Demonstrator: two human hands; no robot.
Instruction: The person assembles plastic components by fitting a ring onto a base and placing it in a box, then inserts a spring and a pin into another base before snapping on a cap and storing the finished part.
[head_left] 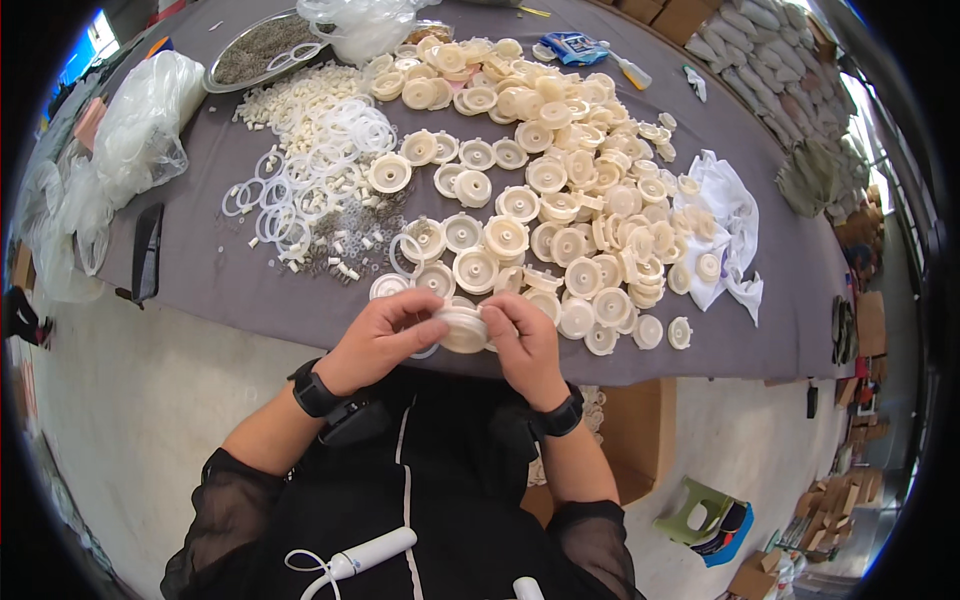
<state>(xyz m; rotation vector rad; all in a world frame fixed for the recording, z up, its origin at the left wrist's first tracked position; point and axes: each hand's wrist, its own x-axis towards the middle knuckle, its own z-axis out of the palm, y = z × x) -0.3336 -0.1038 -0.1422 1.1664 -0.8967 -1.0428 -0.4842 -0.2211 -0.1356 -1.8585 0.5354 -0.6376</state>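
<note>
Between my two hands, at the near edge of the table, is a round cream plastic cap (463, 331). My left hand (398, 325) pinches its left side with thumb and fingers. On the other side, my right hand (520, 335) grips the rim, thumb toward me. Just beyond my hands lie more cream caps (475, 270), several with ridged round faces. A thin clear ring (407, 254) leans beside them. To the left spreads a heap of clear rings (352, 125), with small white plugs (290, 103) behind and small grey springs (365, 232) nearer me.
A metal tray (222, 84) of small grey parts stands at the far left, near plastic bags (150, 115). White cloth (735, 200) lies right of the large cap pile (590, 180). Below the table edge are a cardboard box (645, 440) and a green stool (690, 510).
</note>
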